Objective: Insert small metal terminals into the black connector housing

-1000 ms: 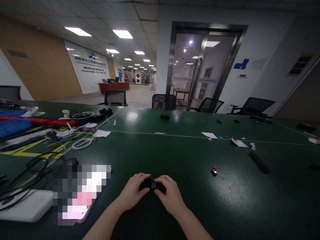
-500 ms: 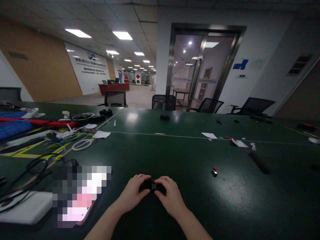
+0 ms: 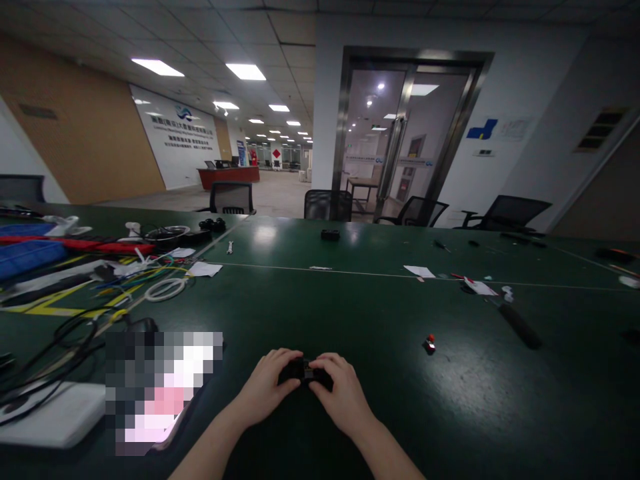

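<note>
Between my two hands is a small black block-shaped part (image 3: 308, 371), low over or on the dark green table (image 3: 320, 313); whether it touches the surface I cannot tell. Its left end is gripped by my left hand (image 3: 270, 380), thumb in front and fingers behind. My right hand (image 3: 343, 390) pinches the right end the same way. Only the middle of the part shows; fingers cover both ends. To the right of my hands lies a small red and white piece (image 3: 430, 344) on the tabletop.
At my left are a pixelated bright area (image 3: 170, 393), a white box (image 3: 60, 413), black cables (image 3: 60, 340) and a blue tray (image 3: 30, 259). Farther off lie a wrench (image 3: 230, 247), a black block (image 3: 330, 235) and papers (image 3: 419, 271). A black-handled tool (image 3: 520, 327) rests at right.
</note>
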### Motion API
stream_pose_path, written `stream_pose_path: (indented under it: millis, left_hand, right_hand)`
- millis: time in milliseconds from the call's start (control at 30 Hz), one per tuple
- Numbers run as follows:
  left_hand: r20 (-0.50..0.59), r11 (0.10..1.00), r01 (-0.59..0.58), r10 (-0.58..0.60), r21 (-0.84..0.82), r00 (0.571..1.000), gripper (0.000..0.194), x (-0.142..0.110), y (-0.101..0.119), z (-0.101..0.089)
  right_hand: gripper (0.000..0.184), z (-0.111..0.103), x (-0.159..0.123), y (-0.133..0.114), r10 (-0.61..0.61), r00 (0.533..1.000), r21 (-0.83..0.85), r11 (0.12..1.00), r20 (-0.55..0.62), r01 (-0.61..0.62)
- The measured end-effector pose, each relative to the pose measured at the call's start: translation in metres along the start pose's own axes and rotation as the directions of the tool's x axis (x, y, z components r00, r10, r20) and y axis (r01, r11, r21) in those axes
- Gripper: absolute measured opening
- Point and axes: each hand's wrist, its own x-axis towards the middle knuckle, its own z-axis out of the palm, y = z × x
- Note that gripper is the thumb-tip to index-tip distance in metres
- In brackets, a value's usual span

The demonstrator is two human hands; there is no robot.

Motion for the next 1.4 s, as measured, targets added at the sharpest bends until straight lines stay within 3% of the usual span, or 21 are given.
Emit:
stream_pose_path:
  millis: [267, 567, 900, 1133, 1400]
  left_hand:
    - [0.016, 1.0, 0.012, -0.012, 0.01, 1.0, 0.041, 0.0002, 0.0034, -0.0013]
    - [0.013, 0.999, 0.031, -0.031, 0.014, 0.999, 0.041, 0.0007, 0.0031, -0.0009]
    - [0.021, 1.0, 0.025, -0.025, 0.017, 0.999, 0.04, 0.0001, 0.0028, -0.0022]
    - [0.026, 0.999, 0.041, -0.042, 0.01, 0.999, 0.041, -0.0001, 0.0086, -0.0044]
    - [0.027, 1.0, 0.03, -0.03, 0.005, 0.999, 0.042, 0.0003, 0.0049, -0.0034]
  right_hand:
    - [0.027, 0.0042, 0.0, 0.0047, -0.062, 0.995, 0.063, 0.996, -0.084, 0.067]
    - [0.023, 0.0075, 0.0026, 0.0092, -0.093, 0.991, 0.057, 0.994, -0.098, 0.099]
    - [0.019, 0.0041, 0.0001, 0.0038, -0.082, 0.989, 0.122, 0.988, -0.123, 0.098]
    - [0.02, 0.0025, -0.0011, 0.0028, -0.109, 0.971, 0.141, 0.98, -0.211, 0.141]
    - [0.023, 0.0, -0.0031, 0.0025, -0.057, 0.971, 0.2, 0.974, -0.234, 0.105]
